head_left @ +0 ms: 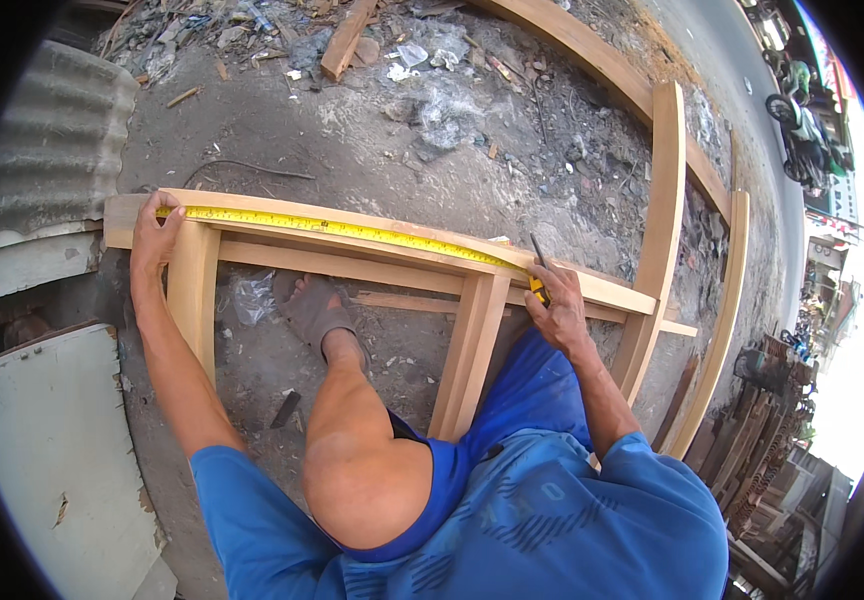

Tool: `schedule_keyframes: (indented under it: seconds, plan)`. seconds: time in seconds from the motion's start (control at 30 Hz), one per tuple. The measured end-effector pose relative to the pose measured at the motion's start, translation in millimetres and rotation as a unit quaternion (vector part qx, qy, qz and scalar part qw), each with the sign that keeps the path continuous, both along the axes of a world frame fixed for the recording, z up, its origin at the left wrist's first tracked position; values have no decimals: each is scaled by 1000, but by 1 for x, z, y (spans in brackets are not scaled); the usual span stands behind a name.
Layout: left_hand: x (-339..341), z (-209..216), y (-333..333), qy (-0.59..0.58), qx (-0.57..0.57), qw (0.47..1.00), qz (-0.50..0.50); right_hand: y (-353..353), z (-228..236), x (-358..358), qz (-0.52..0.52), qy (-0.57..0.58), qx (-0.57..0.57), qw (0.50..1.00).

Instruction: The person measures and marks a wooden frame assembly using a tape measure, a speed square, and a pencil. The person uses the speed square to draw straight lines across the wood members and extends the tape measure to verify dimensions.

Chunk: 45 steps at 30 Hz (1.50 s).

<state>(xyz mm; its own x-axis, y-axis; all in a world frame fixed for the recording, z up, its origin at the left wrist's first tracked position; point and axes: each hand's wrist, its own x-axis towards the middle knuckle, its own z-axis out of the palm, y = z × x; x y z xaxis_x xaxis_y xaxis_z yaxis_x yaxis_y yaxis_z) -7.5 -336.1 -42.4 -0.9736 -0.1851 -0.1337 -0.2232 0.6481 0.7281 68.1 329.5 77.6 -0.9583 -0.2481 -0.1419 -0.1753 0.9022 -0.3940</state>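
A yellow tape measure (337,228) is drawn out along the top of a light wooden frame (572,283). Its tip end is pinched by my left hand (155,240) at the frame's left corner, above an upright piece (192,290). My right hand (560,308) is closed round the yellow and black tape case, right of a second upright (470,350). A thin dark pencil-like stick (537,248) juts up from between the right fingers; its exact kind is unclear. The blade lies nearly straight between both hands.
Long beams (592,60) and a crosspiece (664,180) extend at the far right. A short wood block (348,40) lies on the littered dirt. Corrugated sheeting (52,140) and a pale panel (62,450) stand at left. My foot (314,315) is inside the frame. Motorcycles (802,130) stand by the road.
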Motion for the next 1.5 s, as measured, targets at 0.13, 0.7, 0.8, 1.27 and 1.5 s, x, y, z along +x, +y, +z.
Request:
schedule_keyframes:
  seconds: [0.13, 0.7, 0.8, 1.27, 1.5]
  plan:
    - [-2, 2, 0, -6, 27, 1000, 3, -3, 12, 0, -29, -53, -1, 998]
    - [0, 4, -4, -16, 39, 999, 1, -1, 6, 3, -3, -23, -27, 999]
    - [-1, 5, 0, -24, 40, 999, 6, 2, 4, 5, -5, -21, -27, 999]
    - [-20, 85, 150, 30, -188, 971, -143, 31, 21, 2, -27, -49, -71, 996]
    - [-24, 126, 329, 18, -92, 917, -387, 65, 12, 6, -26, -16, -104, 994]
